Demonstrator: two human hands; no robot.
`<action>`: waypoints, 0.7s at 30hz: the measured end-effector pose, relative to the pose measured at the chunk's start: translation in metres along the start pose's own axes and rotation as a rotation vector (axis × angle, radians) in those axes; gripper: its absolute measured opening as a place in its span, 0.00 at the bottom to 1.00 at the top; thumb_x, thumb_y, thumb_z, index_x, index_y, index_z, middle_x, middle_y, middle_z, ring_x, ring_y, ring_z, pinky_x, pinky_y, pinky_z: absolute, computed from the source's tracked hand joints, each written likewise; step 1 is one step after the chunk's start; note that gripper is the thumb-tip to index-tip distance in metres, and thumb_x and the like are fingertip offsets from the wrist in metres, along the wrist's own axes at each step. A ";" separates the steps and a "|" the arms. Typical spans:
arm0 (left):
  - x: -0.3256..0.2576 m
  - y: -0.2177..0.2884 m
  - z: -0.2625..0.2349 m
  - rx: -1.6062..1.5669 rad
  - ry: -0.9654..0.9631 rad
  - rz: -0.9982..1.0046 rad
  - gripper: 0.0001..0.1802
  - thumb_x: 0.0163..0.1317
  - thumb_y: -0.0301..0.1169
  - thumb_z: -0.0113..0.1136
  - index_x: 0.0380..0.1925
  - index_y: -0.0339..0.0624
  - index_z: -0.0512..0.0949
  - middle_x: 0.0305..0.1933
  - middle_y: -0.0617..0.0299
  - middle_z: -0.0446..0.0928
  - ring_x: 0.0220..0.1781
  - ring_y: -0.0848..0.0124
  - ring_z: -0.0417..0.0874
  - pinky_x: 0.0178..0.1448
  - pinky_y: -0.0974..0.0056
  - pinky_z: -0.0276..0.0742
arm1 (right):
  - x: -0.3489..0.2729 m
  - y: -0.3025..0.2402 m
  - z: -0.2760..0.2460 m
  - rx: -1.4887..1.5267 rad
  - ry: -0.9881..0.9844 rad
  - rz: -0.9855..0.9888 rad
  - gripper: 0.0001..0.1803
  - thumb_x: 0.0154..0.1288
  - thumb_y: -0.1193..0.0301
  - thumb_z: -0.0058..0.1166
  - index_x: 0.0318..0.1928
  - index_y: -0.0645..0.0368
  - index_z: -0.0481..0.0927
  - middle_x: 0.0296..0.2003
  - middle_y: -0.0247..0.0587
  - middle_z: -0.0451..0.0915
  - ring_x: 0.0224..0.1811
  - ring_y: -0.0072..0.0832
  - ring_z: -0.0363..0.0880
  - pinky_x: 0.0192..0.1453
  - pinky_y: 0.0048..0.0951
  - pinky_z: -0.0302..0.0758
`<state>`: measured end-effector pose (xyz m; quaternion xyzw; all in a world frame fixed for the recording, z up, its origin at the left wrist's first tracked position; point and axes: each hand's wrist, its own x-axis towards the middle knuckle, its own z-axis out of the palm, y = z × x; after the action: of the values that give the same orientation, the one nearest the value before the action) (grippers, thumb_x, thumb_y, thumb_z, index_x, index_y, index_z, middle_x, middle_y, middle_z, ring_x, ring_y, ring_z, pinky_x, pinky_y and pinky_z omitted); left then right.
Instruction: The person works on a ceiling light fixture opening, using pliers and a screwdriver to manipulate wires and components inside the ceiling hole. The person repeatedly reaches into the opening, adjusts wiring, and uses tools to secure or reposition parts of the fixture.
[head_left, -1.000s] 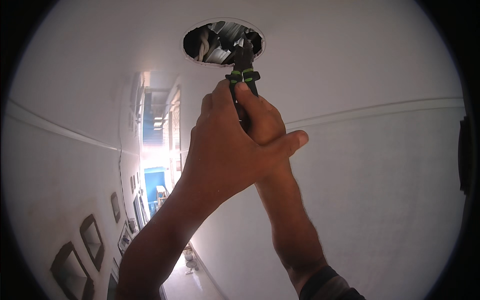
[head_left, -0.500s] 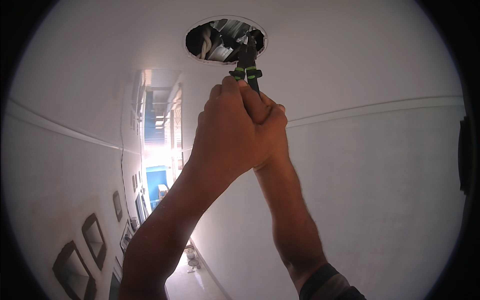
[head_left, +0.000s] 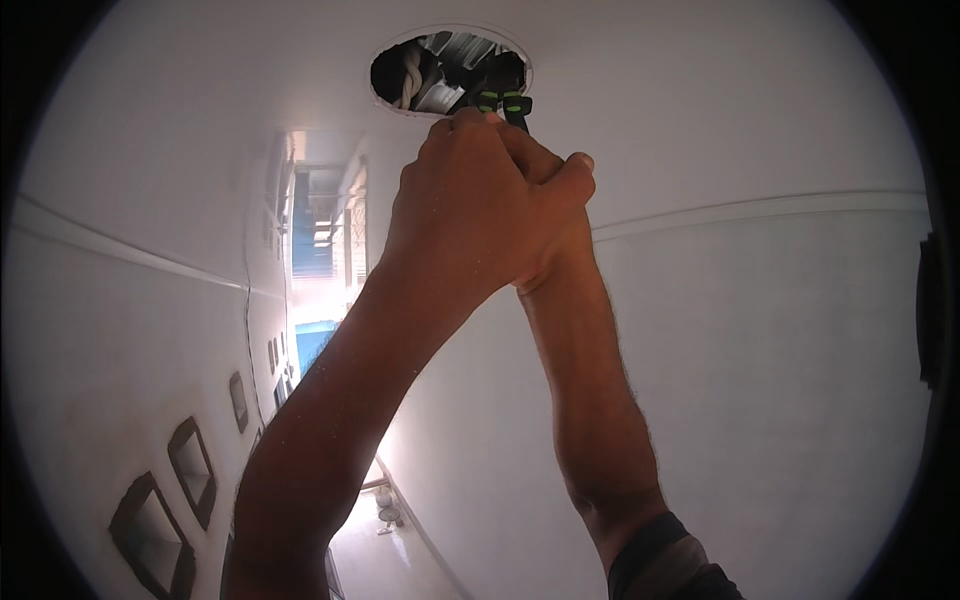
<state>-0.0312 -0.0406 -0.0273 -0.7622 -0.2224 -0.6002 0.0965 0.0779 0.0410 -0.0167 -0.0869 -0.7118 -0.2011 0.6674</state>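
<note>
Pliers [head_left: 505,100] with black and green handles reach up into a round hole [head_left: 440,97] in the white ceiling. Their jaws are inside the opening, hard to make out against the dark. My left hand [head_left: 460,200] is closed around the handles just below the rim, its back toward me. Behind it, my right hand [head_left: 540,155] is also closed at the handles, mostly hidden by the left. A thick whitish twisted cord [head_left: 412,78] hangs inside the hole's left part, beside shiny metal pieces [head_left: 470,50].
Smooth walls meet the ceiling along a pale trim strip [head_left: 760,212]. Dark-edged square recesses [head_left: 192,465] line the left wall, with a thin cable [head_left: 249,340] running down beside them. A bright passage with a blue surface [head_left: 315,345] lies beyond my left arm. Far below, a small fan-like object [head_left: 388,512] stands on the floor.
Both hands have risen toward the ceiling, pushing the pliers deeper into the hole. The jaws, plainer before, are now largely lost in the dark opening.
</note>
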 end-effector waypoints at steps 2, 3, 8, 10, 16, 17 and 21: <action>-0.007 0.001 0.001 0.029 0.142 0.030 0.43 0.56 0.53 0.69 0.52 0.18 0.72 0.53 0.33 0.76 0.54 0.43 0.85 0.53 0.50 0.85 | 0.007 -0.006 0.001 -0.101 -0.063 0.023 0.25 0.59 0.67 0.64 0.56 0.62 0.79 0.43 0.42 0.80 0.43 0.31 0.80 0.45 0.30 0.77; -0.004 0.005 0.006 -0.001 0.131 0.034 0.45 0.56 0.54 0.70 0.53 0.18 0.72 0.54 0.33 0.76 0.54 0.43 0.85 0.53 0.50 0.85 | 0.006 -0.010 -0.011 -0.131 -0.065 0.049 0.24 0.60 0.66 0.64 0.56 0.62 0.79 0.42 0.41 0.80 0.43 0.30 0.80 0.45 0.30 0.77; 0.013 0.001 0.032 -0.157 0.080 0.126 0.39 0.55 0.53 0.75 0.49 0.29 0.74 0.46 0.46 0.78 0.47 0.56 0.86 0.49 0.57 0.85 | 0.000 -0.038 -0.049 0.342 0.055 0.346 0.18 0.68 0.63 0.61 0.50 0.63 0.80 0.39 0.36 0.78 0.38 0.24 0.79 0.37 0.26 0.76; 0.008 -0.021 0.033 -0.178 0.127 0.158 0.39 0.54 0.53 0.76 0.50 0.29 0.73 0.45 0.48 0.77 0.47 0.58 0.85 0.48 0.58 0.85 | -0.005 -0.039 -0.038 0.601 0.093 0.502 0.16 0.71 0.62 0.58 0.47 0.64 0.79 0.38 0.35 0.78 0.37 0.25 0.79 0.33 0.25 0.77; -0.019 -0.054 0.043 -0.414 0.143 0.262 0.37 0.60 0.42 0.74 0.61 0.30 0.70 0.55 0.49 0.74 0.52 0.63 0.84 0.47 0.60 0.87 | -0.023 -0.047 -0.045 0.657 0.068 0.695 0.14 0.72 0.65 0.57 0.42 0.66 0.78 0.35 0.41 0.80 0.38 0.31 0.83 0.32 0.31 0.80; -0.025 -0.065 0.050 -0.466 0.143 0.295 0.37 0.60 0.41 0.73 0.63 0.30 0.69 0.56 0.47 0.73 0.54 0.62 0.84 0.47 0.59 0.88 | -0.028 -0.046 -0.045 0.643 0.056 0.688 0.14 0.72 0.65 0.57 0.42 0.66 0.78 0.35 0.42 0.80 0.38 0.32 0.84 0.32 0.32 0.81; -0.096 -0.097 0.064 -0.439 0.087 0.295 0.39 0.59 0.38 0.72 0.67 0.33 0.67 0.64 0.41 0.71 0.60 0.55 0.82 0.47 0.56 0.90 | -0.074 -0.029 -0.047 0.455 0.052 0.635 0.15 0.74 0.63 0.57 0.39 0.64 0.77 0.34 0.46 0.80 0.32 0.32 0.83 0.29 0.34 0.80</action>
<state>-0.0367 0.0507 -0.1478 -0.7626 0.0309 -0.6457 0.0246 0.1162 0.0063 -0.0936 -0.1473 -0.6587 0.1762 0.7164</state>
